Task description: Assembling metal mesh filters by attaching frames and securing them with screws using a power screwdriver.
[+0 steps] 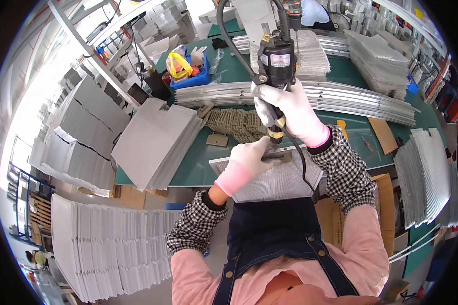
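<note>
My right hand, in a white glove with a pink cuff, is wrapped round a black power screwdriver held upright. Its tip points down at the far edge of a framed mesh panel, which lies at the table edge against my apron. Beside that tip, my left hand, gloved the same way, is closed with its fingertips on a small grey-beige plate at the panel's frame. The exact spot under the tip is hidden by my fingers. More small beige plates lie in a pile just beyond my left hand.
Long metal strips lie across the green table. Stacked white panels stand at left, with further stacks below. A blue bin sits at the back left. Mesh panels stand at right, near a cardboard box. A black cable hangs beside my right arm.
</note>
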`<state>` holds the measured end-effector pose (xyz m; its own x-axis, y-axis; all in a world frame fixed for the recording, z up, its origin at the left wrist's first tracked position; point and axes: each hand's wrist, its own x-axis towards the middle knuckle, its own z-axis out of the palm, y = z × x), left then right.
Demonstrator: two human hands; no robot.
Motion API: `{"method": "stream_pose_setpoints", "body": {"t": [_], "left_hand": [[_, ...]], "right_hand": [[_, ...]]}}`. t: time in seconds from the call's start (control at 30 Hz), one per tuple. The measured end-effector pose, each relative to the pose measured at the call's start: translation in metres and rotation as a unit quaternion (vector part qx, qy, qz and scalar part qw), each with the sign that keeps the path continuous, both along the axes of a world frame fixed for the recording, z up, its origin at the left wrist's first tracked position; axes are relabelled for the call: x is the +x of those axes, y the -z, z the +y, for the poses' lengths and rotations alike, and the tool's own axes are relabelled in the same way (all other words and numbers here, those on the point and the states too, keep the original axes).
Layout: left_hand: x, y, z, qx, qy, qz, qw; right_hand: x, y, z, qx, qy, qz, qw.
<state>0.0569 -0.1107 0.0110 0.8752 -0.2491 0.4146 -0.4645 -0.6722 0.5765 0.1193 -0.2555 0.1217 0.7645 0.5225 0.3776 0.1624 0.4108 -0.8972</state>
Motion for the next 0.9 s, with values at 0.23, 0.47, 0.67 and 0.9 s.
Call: {"method": "stream_pose_setpoints", "body": {"t": [0.23,0.47,0.67,0.9], "left_hand": [[-0.019,0.005,-0.001,0.133,0.017,0.010,0.991],[-0.040,0.006,-0.001,0.122,0.048,-0.031,0.991],[-0.040,0.013,0.001,0.109,0.052,-0.051,0.991],[-0.039,-0.009,0.007,0.114,0.033,-0.053,0.992]], "right_hand": [[-0.020,-0.006,0.000,0.008,-0.061,0.052,0.997],[-0.029,0.001,-0.007,0.004,-0.082,0.058,0.995],[-0.041,0.002,-0.008,0.043,-0.117,0.068,0.990],[-0.061,0.008,-0.011,0.014,0.017,-0.011,1.000]]}}
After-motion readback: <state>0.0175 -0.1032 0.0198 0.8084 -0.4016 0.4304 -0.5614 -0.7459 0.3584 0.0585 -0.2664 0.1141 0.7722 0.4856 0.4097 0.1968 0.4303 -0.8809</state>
